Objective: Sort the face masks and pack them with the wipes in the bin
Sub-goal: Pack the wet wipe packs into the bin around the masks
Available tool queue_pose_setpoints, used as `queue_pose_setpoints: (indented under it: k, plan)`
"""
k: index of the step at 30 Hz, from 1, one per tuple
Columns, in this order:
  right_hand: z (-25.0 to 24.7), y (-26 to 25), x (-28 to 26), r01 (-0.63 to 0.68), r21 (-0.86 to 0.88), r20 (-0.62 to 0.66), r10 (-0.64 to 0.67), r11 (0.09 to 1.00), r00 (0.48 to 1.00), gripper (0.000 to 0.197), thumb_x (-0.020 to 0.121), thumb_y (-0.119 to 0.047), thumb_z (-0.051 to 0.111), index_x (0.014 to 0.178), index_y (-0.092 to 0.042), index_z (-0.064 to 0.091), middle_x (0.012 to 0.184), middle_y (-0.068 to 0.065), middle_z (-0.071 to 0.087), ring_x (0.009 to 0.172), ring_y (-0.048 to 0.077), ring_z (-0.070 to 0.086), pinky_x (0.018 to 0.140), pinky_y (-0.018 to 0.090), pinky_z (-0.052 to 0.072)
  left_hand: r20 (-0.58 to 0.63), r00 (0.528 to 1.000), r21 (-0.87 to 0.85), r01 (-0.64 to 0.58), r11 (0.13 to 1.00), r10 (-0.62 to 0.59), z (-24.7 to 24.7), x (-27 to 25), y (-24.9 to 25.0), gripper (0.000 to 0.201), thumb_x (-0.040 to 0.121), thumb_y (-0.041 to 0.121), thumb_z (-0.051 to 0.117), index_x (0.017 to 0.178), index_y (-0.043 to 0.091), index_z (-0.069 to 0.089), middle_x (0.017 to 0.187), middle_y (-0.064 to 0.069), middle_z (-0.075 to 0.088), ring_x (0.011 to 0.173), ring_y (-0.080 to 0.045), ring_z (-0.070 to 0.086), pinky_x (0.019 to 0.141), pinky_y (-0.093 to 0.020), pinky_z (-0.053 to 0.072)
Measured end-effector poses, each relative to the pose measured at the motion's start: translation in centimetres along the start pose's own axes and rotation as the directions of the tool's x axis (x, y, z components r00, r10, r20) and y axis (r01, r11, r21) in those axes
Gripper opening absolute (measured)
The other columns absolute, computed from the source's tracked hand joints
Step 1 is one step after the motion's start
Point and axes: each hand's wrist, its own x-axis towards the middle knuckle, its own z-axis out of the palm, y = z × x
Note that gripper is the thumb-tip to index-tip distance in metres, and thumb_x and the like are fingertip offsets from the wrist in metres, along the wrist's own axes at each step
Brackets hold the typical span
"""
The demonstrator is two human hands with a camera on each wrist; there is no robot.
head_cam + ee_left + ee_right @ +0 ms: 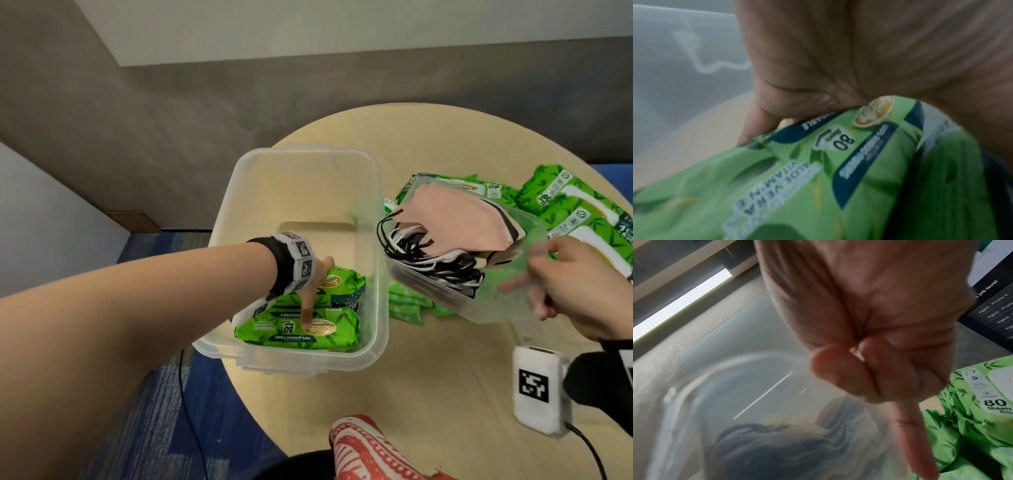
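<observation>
The left hand reaches down into the clear bin, its fingers straight and pressing on the front wipes pack, which lies along the bin's near wall with a second pack just behind it. The right hand holds a small clear container tilted in the air beside the bin's right wall, thumb and fingers pinching its rim; the face masks are stacked inside it. More wipes packs lie piled toward the right edge of the round surface.
</observation>
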Motion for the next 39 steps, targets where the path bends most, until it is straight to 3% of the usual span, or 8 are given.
queue_pose_setpoints:
  k: [10,16,26,29,32,35,37,39]
  plan:
    - [0.3,-0.2,-1.1,0.054,-0.014,-0.066,-0.054,0.998,0.996,0.016,0.091,0.004,0.031,0.082,-0.008,0.038,0.038,0.016,0.046,0.072,0.055,0.058,0.045,0.026,0.028,-0.012,1.000,0.105,0.019,0.994,-0.018,0.5,-1.1,1.4,0.116,0.060,0.035,0.087,0.142,0.011,0.009,0.134,-0.014,0.047,0.111,-0.033,0.053,0.094,-0.045,0.045]
    - [0.0,-1.8,-2.7,0.148,0.058,-0.128,-0.139,0.987,0.982,0.021,0.088,0.002,0.033,0.108,-0.004,0.038,0.073,0.025,0.062,0.027,0.016,0.043,0.031,0.021,0.030,-0.171,0.985,0.051,0.001,0.999,0.008,-0.1,-3.6,0.7,0.088,0.074,0.036,0.077,0.141,0.008,0.027,0.134,-0.012,0.048,0.120,-0.029,0.048,0.094,-0.037,0.040]
    - [9.5,-7.6,-5.8,0.296,-0.301,0.157,-0.259,0.907,0.953,0.024,0.086,-0.002,0.038,0.110,-0.007,0.036,0.064,0.021,0.064,0.046,0.029,0.061,0.042,0.026,0.045,-0.617,0.650,-0.641,-0.088,0.763,-0.443,5.7,-14.7,-9.2,0.040,0.092,0.032,0.054,0.125,0.008,0.055,0.118,-0.011,0.063,0.112,-0.027,0.054,0.087,-0.029,0.039]
    - [13.5,-9.1,-5.9,0.298,-0.500,0.320,-0.146,0.813,0.936,0.060,0.088,0.003,0.033,0.142,-0.002,0.006,0.091,0.030,0.063,0.068,0.033,0.067,0.054,0.032,0.049,-0.455,0.756,-0.824,-0.157,0.545,-0.471,10.9,-14.6,-9.0,0.053,0.095,0.043,0.043,0.137,0.010,0.038,0.118,-0.011,0.060,0.099,-0.027,0.059,0.073,-0.031,0.051]
    - [16.6,-9.8,-5.1,0.310,-0.614,0.442,-0.009,0.726,0.897,0.083,0.089,0.009,0.037,0.144,-0.013,-0.022,0.124,0.036,0.048,0.028,0.013,0.052,0.030,0.020,0.039,-0.355,0.858,-0.925,-0.265,0.271,-0.371,13.9,-14.5,-7.2,0.053,0.096,0.046,0.035,0.142,0.021,0.024,0.118,-0.013,0.054,0.069,-0.024,0.064,0.044,-0.028,0.052]
    - [19.1,-9.6,-3.7,0.332,-0.704,0.483,0.080,0.627,0.872,0.094,0.091,0.005,0.046,0.141,-0.025,-0.029,0.148,0.032,0.019,0.050,0.034,0.055,0.028,0.024,0.038,-0.392,0.870,-0.920,-0.361,0.156,-0.298,15.0,-13.7,-6.7,0.057,0.093,0.045,0.043,0.140,0.025,0.019,0.123,-0.012,0.052,0.070,-0.030,0.068,0.052,-0.033,0.056]
    - [19.6,-9.6,-3.4,0.325,-0.763,0.481,0.155,0.559,0.863,0.099,0.092,-0.001,0.050,0.137,-0.026,-0.035,0.149,0.030,0.017,0.088,0.043,0.058,0.045,0.020,0.048,-0.406,0.870,-0.914,-0.386,0.127,-0.279,15.4,-12.9,-6.9,0.060,0.093,0.031,0.052,0.140,0.022,0.016,0.119,-0.013,0.054,0.073,-0.035,0.069,0.060,-0.037,0.058]
    - [19.5,-10.0,-3.6,0.278,-0.814,0.455,0.262,0.510,0.851,0.096,0.092,-0.003,0.052,0.141,-0.019,-0.029,0.143,0.029,0.033,0.085,0.035,0.065,0.067,0.034,0.054,-0.415,0.871,-0.910,-0.401,0.108,-0.264,15.7,-12.3,-7.1,0.068,0.092,0.021,0.057,0.142,0.022,0.012,0.117,-0.014,0.055,0.074,-0.036,0.070,0.063,-0.036,0.059]
